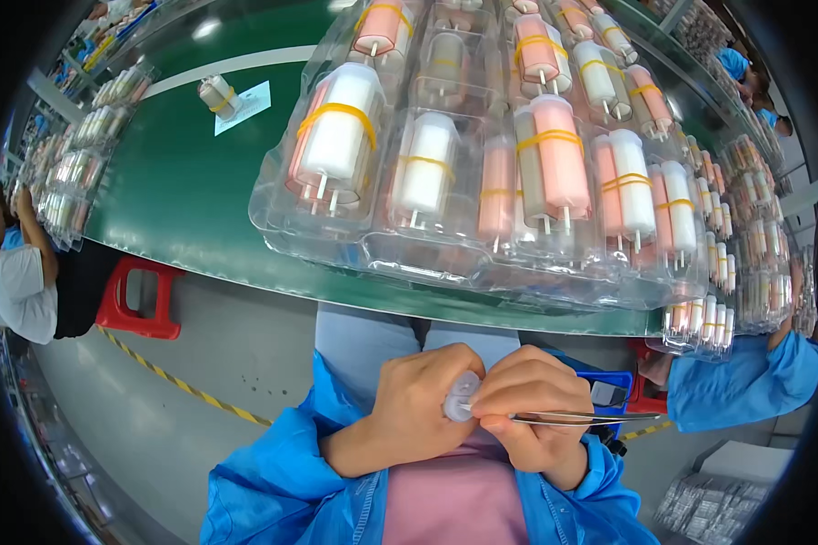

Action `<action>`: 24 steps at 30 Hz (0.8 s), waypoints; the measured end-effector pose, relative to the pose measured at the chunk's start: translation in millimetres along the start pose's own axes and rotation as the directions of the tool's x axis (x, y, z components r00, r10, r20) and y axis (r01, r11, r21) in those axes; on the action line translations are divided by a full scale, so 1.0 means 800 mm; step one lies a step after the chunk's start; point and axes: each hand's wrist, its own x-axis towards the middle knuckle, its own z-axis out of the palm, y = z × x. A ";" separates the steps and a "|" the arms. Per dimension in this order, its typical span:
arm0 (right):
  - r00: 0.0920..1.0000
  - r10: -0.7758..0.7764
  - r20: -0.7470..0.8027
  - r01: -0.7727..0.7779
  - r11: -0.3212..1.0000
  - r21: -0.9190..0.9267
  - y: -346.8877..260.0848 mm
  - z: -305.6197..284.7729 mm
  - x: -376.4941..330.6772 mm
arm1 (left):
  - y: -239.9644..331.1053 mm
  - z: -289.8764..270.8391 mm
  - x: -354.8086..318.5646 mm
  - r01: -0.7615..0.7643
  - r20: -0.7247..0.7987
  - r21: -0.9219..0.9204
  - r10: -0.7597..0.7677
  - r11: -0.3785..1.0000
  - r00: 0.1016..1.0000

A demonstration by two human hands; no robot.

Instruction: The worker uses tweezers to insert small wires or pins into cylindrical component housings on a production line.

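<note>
Clear of the green table edge (200, 262), our left hand (420, 406) grips a round translucent plastic piece (462, 396); our right hand (536, 400), slim metal tweezers (600, 419).

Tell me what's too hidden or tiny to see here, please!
All in the head view:
Most of the clear round piece: wrapped in the left hand.
What the right hand pinches besides the silver tweezers: covered by its fingers.
The big clear tray's far end: cut off by the upper edge.
Details on the pale blue card: too small.
</note>
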 end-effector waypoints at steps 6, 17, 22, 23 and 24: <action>0.999 -0.035 0.009 0.035 0.999 -0.001 0.003 0.007 0.006 | 0.000 -0.010 0.001 -0.026 0.009 0.075 0.026 0.997 1.000; 0.998 0.032 -0.054 -0.028 0.996 0.079 -0.001 -0.002 0.005 | -0.002 -0.009 0.003 -0.043 0.000 0.090 0.043 0.995 0.999; 0.983 0.026 -0.182 -0.001 0.991 0.136 0.003 -0.007 -0.003 | 0.000 -0.008 0.004 0.026 0.050 -0.073 -0.022 0.997 0.998; 0.988 0.029 -0.151 -0.011 0.993 0.121 0.002 -0.007 -0.003 | 0.001 -0.008 0.004 0.032 0.059 -0.081 -0.027 0.996 0.998; 0.992 0.032 -0.118 -0.020 0.994 0.104 0.001 -0.006 -0.004 | 0.001 -0.008 0.004 0.047 0.073 -0.106 -0.040 0.993 0.997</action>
